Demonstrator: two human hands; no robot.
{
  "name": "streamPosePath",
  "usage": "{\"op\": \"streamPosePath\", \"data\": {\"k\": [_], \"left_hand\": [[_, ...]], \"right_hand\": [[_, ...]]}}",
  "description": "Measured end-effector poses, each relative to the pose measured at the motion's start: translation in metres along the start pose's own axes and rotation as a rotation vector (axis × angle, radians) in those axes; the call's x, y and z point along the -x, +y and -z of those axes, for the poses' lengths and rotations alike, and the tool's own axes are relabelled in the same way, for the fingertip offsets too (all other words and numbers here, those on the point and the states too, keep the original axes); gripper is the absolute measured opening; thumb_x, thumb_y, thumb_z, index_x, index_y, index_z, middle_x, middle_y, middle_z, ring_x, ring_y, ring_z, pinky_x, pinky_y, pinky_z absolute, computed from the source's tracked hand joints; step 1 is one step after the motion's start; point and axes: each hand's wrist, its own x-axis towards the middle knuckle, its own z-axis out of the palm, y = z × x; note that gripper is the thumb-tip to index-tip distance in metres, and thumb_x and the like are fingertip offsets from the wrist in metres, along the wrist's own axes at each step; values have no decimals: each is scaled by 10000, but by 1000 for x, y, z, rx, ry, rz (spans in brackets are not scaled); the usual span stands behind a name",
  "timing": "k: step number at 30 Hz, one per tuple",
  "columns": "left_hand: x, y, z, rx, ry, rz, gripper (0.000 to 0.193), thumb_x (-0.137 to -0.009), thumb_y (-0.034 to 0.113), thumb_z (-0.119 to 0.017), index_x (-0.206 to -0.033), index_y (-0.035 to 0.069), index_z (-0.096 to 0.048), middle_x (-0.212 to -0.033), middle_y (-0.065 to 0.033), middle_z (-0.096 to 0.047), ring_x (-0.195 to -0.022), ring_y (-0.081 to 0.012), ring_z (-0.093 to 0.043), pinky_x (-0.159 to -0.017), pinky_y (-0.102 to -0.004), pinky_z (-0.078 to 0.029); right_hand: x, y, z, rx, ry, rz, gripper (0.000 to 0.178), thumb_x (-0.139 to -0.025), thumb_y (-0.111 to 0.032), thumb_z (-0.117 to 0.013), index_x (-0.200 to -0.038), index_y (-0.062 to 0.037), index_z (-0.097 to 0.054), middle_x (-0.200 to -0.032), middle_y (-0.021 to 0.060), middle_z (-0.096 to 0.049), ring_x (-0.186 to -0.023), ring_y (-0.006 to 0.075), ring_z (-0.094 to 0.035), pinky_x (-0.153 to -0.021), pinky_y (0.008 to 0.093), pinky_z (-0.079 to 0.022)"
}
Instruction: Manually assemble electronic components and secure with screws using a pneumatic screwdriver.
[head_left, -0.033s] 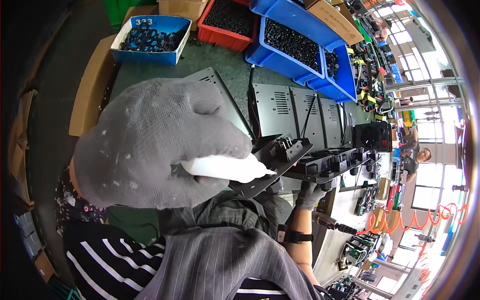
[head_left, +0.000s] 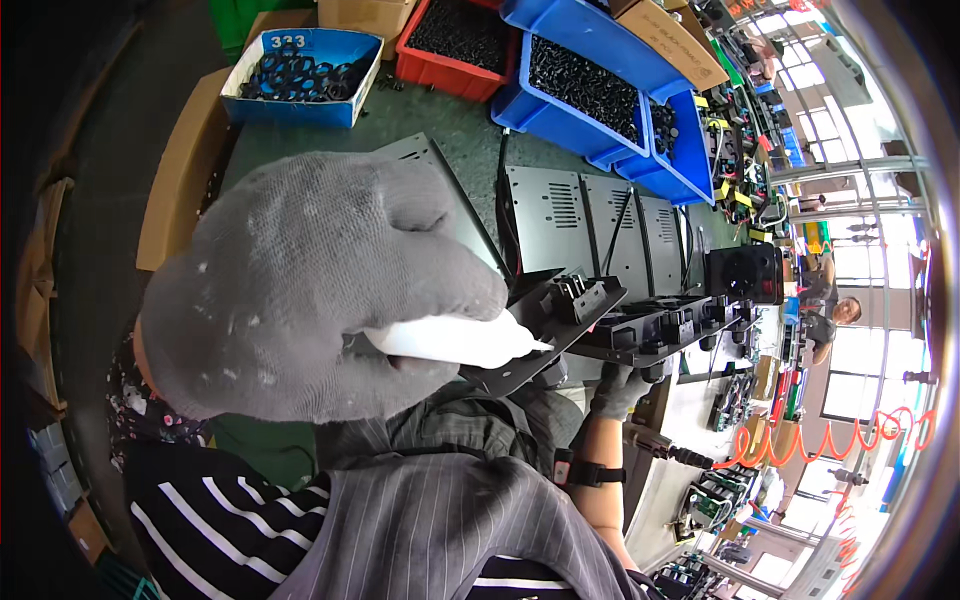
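My left hand [head_left: 300, 285], in a grey knit glove, fills the left middle, its fingers closed around a white squeeze bottle [head_left: 450, 340] with a narrow pointed nozzle. The nozzle tip lies over a tilted black panel [head_left: 515, 372] that carries small black fittings; whether it touches the panel I cannot tell. My right hand [head_left: 615, 392], also gloved and wearing a dark wrist strap, grips the near edge of a second black panel [head_left: 650, 335] with several black fittings along it. Its fingertips are partly hidden under that panel.
On the green bench stand a blue-and-white box [head_left: 345, 110] of black rings, a red bin [head_left: 480, 85] and blue bins [head_left: 575, 140] of small black parts. Slotted grey metal plates [head_left: 545, 215] lie in front. A black boxy unit [head_left: 745, 273] is at right; a person [head_left: 822, 325] is farther off.
My left hand has shifted very slightly to the left around the squeeze bottle. The bottle, the panels and my right hand look unchanged.
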Motion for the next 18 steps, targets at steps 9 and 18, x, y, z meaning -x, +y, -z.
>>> {"op": "streamPosePath", "data": {"k": [9,18], "left_hand": [[-8,16,2,-383,-124,12,314,-525,79,-762,-829,104,-690,-727,11,-555,-552,-121,-497,-478,-269,-349],[-5,4,7,-427,-210,-52,288,-576,73,-755,-852,124,-691,-762,-1,-578,-642,-133,-555,-527,-283,-434]], "right_hand": [[-3,-13,-1,27,15,92,368,-737,-249,-613,-1069,-93,-641,-1076,104,-639,-1006,376,-583,-964,513,-398],[4,1,4,90,50,50,321,-720,-157,-613,-1031,-84,-642,-1038,111,-652,-1003,335,-608,-985,513,-393]]}}
